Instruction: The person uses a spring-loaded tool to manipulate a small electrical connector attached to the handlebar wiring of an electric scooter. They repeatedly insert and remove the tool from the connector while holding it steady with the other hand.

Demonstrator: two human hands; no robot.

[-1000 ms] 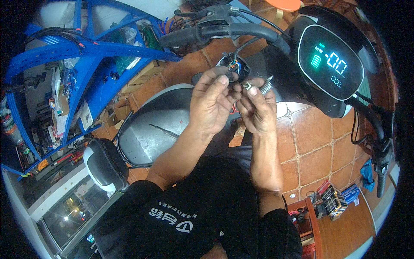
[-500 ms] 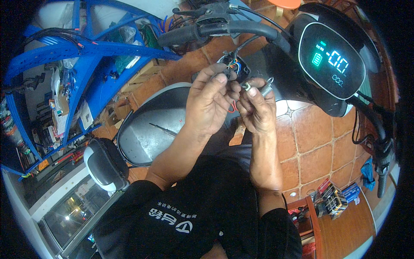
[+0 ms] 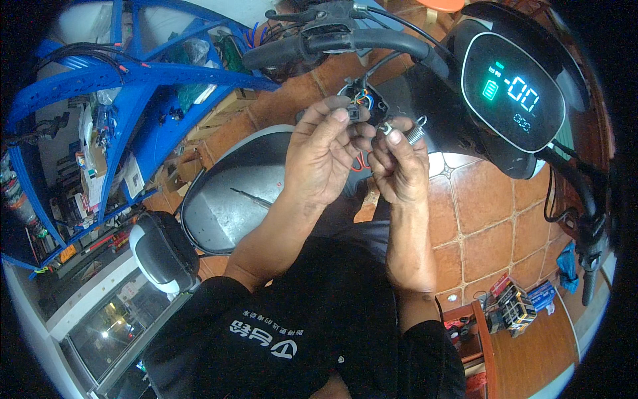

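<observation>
My left hand point(image 3: 319, 153) pinches a small dark part point(image 3: 353, 114) between thumb and fingers, just below an opened black housing point(image 3: 377, 101) with coloured wires point(image 3: 361, 97) on a cable under the handlebar point(image 3: 359, 41). My right hand point(image 3: 401, 163), close beside it, is closed on a coiled metal spring point(image 3: 416, 135) and a small metal fitting point(image 3: 388, 128) at its thumb tip. The scooter's lit display point(image 3: 512, 100) is to the upper right of both hands. Behind my left forearm a screwdriver point(image 3: 247, 194) lies on a dark, glossy scooter panel point(image 3: 219, 219).
Blue metal shelving point(image 3: 93, 80) with cables and packages fills the left. A black-and-grey padded seat piece point(image 3: 163, 253) is at lower left. The other grip point(image 3: 587, 263) hangs at right, above a wooden table point(image 3: 531, 352) holding small boxes point(image 3: 515, 309). Tiled floor point(image 3: 485, 243) shows between.
My left hand has shifted slightly left and up, and the dark part at its fingertips shows more clearly. My right hand has edged slightly right, still gripping the spring.
</observation>
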